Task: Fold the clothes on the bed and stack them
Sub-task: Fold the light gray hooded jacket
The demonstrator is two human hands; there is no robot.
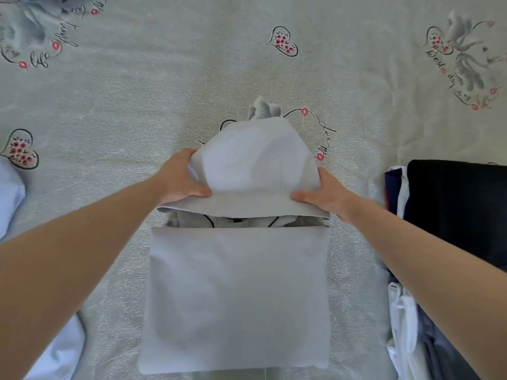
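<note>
Bedsheet of pale grey-green cloth, printed with red-flowered hearts and black script, covers the bed across the whole view. At its middle lies the pale lilac-grey cotton garment, its near part folded into a flat rectangle, its far part lifted and doubled back toward the person. Dark piping shows in the gap between the two parts. At the right edge sits a stack of folded clothes with a black garment on top, white and navy layers showing beneath. Light blue cloth shows at the left edge. The left hand pinches the raised fold's left corner, thumb on top. The right hand pinches the right corner likewise.
</note>
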